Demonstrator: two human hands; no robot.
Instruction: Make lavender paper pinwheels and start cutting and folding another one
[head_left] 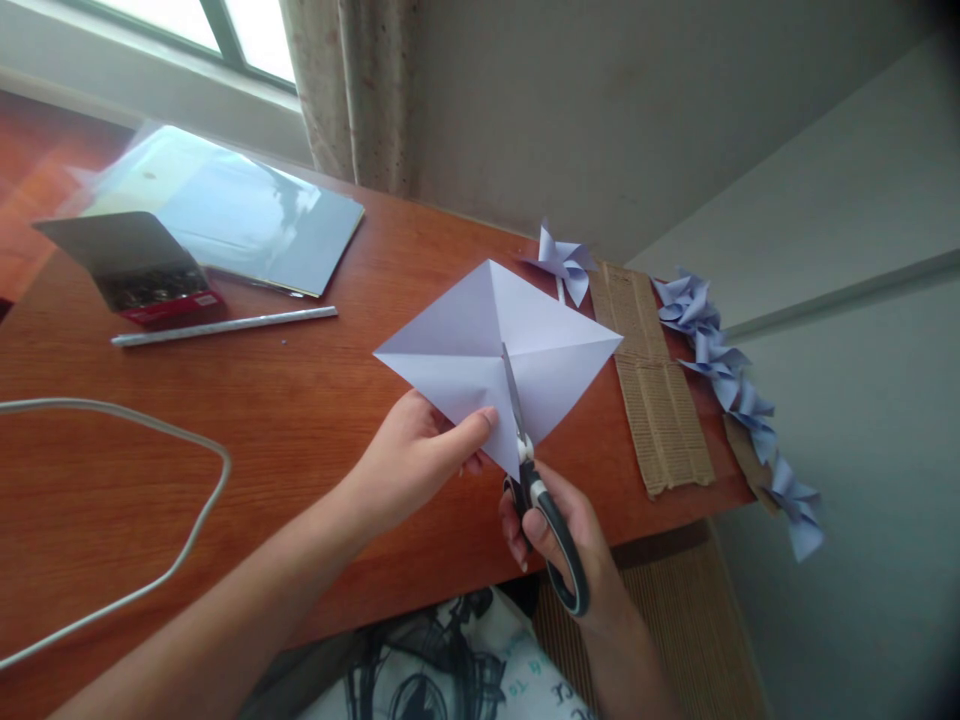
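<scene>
A creased square of pale lilac paper [480,335] is held above the wooden table [300,420], one corner pointing toward me. My left hand [416,455] pinches its near left edge with thumb on top. My right hand [559,535] grips black-handled scissors [536,490], whose blades run up along the crease from the near corner toward the paper's centre. The blades lie nearly closed in the cut.
A finished paper pinwheel [564,262] lies behind the sheet, and several more [731,390] line the table's right end beside corrugated cardboard strips [652,380]. A stack of sheets [232,215], an open red box [142,270], a white stick [225,325] and a white cable [165,500] lie left.
</scene>
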